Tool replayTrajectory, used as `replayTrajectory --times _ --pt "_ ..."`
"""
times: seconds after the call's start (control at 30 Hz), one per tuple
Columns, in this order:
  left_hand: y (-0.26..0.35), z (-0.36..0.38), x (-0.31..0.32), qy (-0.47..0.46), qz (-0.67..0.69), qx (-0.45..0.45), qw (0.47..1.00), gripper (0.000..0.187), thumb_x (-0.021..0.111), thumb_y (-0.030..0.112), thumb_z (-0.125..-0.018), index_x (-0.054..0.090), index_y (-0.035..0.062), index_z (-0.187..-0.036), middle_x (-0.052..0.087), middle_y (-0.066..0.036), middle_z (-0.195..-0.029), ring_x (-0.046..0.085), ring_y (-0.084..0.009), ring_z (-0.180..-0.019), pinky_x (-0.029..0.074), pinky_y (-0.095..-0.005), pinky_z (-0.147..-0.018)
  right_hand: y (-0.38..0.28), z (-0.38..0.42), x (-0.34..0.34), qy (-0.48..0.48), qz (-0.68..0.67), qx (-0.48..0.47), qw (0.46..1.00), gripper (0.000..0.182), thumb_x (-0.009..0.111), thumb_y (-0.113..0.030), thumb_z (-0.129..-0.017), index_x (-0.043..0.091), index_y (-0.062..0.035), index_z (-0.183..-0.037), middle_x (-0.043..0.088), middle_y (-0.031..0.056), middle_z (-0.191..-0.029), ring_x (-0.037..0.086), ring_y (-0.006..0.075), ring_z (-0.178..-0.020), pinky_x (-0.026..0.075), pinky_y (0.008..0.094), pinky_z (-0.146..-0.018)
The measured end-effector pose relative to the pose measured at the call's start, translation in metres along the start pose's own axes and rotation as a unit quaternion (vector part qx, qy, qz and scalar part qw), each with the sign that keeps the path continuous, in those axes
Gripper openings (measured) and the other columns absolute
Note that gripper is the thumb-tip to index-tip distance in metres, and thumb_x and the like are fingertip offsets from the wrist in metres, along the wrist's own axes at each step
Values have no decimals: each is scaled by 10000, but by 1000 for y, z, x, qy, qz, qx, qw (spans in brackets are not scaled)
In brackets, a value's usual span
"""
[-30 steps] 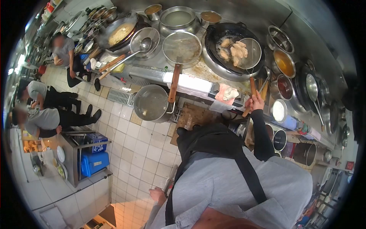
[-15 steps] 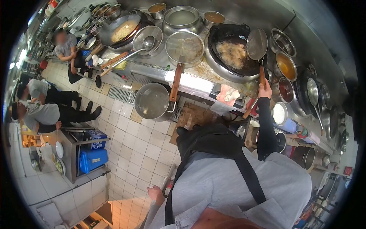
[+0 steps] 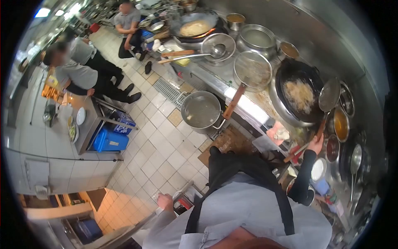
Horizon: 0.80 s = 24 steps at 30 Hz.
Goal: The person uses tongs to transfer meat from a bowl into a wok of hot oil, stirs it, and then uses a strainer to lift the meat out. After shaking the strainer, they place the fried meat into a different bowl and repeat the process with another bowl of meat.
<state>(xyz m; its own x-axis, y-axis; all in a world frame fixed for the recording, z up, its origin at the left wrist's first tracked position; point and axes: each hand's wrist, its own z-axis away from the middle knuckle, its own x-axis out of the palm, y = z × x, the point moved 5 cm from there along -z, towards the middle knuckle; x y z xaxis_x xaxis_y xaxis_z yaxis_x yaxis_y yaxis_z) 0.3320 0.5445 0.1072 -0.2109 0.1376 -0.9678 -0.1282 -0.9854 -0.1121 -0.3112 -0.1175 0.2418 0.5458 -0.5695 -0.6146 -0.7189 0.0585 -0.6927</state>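
Note:
My right hand (image 3: 316,144) is closed around the wooden handle of a round mesh skimmer (image 3: 330,94). The skimmer's head is at the right rim of a black wok (image 3: 286,99). In the wok, pale battered pieces (image 3: 299,95) bubble in dark oil. Down at my left side, my left hand (image 3: 165,201) hangs with fingers loosely apart and nothing visible in it. It is close to a metal-edged unit (image 3: 182,203).
Another mesh strainer (image 3: 252,70) lies on the stove, its handle reaching over a large pot (image 3: 201,111). Farther off are a wok of food (image 3: 195,28) and a ladle (image 3: 217,50). Bowls of sauce (image 3: 341,124) line the right. Several people (image 3: 87,79) are at the left.
The camera view has turned, so the stove appears farther right and the floor wider. The skimmer stays in my right hand beside the wok. My left hand remains low at my side.

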Motion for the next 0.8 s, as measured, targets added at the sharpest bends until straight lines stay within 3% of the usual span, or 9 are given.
replayTrajectory --times 0.27,0.4,0.47,0.5,0.57,0.67,0.7,0.77,0.8 --pt "-3 -1 5 -7 13 -14 1000 350 573 246 -869 605 -35 -1076 710 -271 -1012 690 -435 -983 545 -514 -881 -106 -40 94 -39 -140 -93 985 495 615 -103 -963 508 2 -1436 628 224 -1344 623 295 -1219 451 356 -1044" --pt "-2 1 3 -3 4 -23 1000 344 585 254 -874 622 -22 -1076 720 -223 -1022 697 -385 -985 552 -472 -881 -172 -73 189 -93 -178 -123 972 534 580 -92 -936 484 1 -1453 600 269 -1361 594 378 -1262 440 410 -1079" --pt "-1 5 -4 -9 11 -21 1000 339 580 247 -877 620 -21 -1081 718 -226 -1031 688 -385 -1012 548 -473 -892 -231 -69 216 -130 -90 -83 984 556 562 -127 -932 459 -4 -1464 623 285 -1310 612 420 -1210 471 443 -1037" --pt "1 6 -7 -12 15 -21 1000 337 578 244 -879 619 -20 -1084 716 -227 -1035 684 -386 -1025 547 -473 -897 -222 -81 265 -85 -98 -157 979 547 524 -118 -918 477 -17 -1454 627 292 -1299 607 448 -1198 477 461 -1018" --pt "1 7 -7 -5 23 -25 999 336 577 243 -882 616 -18 -1089 714 -231 -1037 675 -389 -1040 544 -476 -903 -264 -67 272 -225 45 -74 970 545 529 -131 -916 479 -24 -1449 654 291 -1240 629 458 -1133 489 474 -989" --pt "7 9 -21 -10 22 -40 999 337 577 244 -887 610 -16 -1099 709 -230 -1050 666 -393 -1049 542 -476 -911 -276 -28 279 -210 -5 -74 975 527 535 -143 -920 489 -34 -1434 666 301 -1182 635 469 -1093 497 500 -948" --pt "11 11 -24 -16 20 -47 999 337 576 245 -889 607 -15 -1102 707 -229 -1056 663 -395 -1050 542 -475 -913 -243 -18 319 -153 -69 -102 981 506 542 -140 -917 504 -39 -1411 665 310 -1155 634 468 -1088 491 514 -931" --pt "12 10 -23 -10 24 -46 999 339 574 249 -895 603 -14 -1106 702 -226 -1067 660 -392 -1053 543 -471 -913 -247 42 299 -196 -126 -66 970 556 540 -195 -947 456 42 -1443 602 328 -1299 600 475 -1176 476 476 -1003" --pt "10 11 -21 -7 24 -46 999 340 572 251 -898 601 -14 -1109 700 -225 -1072 659 -390 -1055 544 -470 -912 -222 70 322 -149 -161 -88 972 585 561 -198 -956 427 42 -1473 591 316 -1338 582 487 -1210 462 473 -1025"
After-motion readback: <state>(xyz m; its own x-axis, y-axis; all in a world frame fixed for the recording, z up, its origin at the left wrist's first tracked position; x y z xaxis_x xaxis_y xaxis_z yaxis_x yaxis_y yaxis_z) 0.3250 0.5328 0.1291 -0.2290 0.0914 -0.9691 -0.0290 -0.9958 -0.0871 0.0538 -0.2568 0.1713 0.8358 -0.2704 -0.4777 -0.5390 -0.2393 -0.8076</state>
